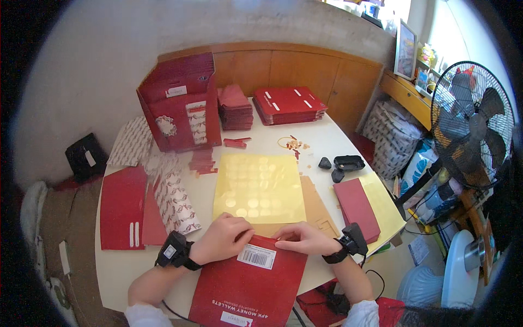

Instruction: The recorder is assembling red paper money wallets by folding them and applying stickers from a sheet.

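Note:
A flat red packet [248, 286] with a white barcode label lies at the table's near edge, in front of me. My left hand [220, 240] rests on its top left corner, fingers curled down. My right hand [302, 238] pinches the packet's top edge just right of the label. Both wrists carry black bands. Directly behind the hands lies a shiny gold sticker sheet [259, 188] with rows of round shapes.
On the white table [117, 267] lie red flat packets [122, 207] and patterned envelopes [174, 199] at left, an upright red display box [180, 103], red stacks [289, 103] at the back, a dark red pile [357, 207] and small black objects [348, 162] at right. A fan [471, 125] stands at right.

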Motion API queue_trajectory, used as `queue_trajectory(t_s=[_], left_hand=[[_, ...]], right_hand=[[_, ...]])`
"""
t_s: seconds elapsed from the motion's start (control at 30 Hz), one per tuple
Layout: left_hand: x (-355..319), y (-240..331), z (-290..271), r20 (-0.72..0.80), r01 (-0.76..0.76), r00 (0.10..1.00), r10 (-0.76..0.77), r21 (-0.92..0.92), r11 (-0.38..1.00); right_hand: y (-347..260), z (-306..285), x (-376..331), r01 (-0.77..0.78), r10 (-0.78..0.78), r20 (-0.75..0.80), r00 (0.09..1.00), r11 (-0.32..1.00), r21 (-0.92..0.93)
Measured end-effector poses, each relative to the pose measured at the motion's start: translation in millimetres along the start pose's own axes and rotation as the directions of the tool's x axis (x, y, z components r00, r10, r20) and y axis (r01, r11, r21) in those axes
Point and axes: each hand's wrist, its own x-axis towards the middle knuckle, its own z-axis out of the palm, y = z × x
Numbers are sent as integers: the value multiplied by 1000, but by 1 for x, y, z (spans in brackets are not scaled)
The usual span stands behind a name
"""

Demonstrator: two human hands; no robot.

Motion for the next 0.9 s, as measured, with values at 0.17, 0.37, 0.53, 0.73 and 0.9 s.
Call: queue_trajectory(t_s=[0.17, 0.37, 0.53, 0.73, 0.9], left_hand=[[-1, 7, 2, 94, 229, 972, -215, -171, 958], [-7, 0, -2, 35, 251, 968, -249, -173, 952], [-8, -4, -2, 18, 273, 962, -273, -138, 952], [-5, 12, -4, 68, 187, 982, -177, -176, 966], [-6, 14, 4, -23, -33, 999, 30, -142, 989]], right_hand=[[-4, 1, 0, -26, 24, 19, 1000, 989, 148], [-3, -8, -13, -90, 92, 8, 996, 946, 310], [-4, -7, -16, -161, 171, 0, 985, 931, 326], [1, -7, -13, -155, 168, -11, 986, 928, 340], [13, -10, -12, -150, 152, 25, 988, 917, 371]])
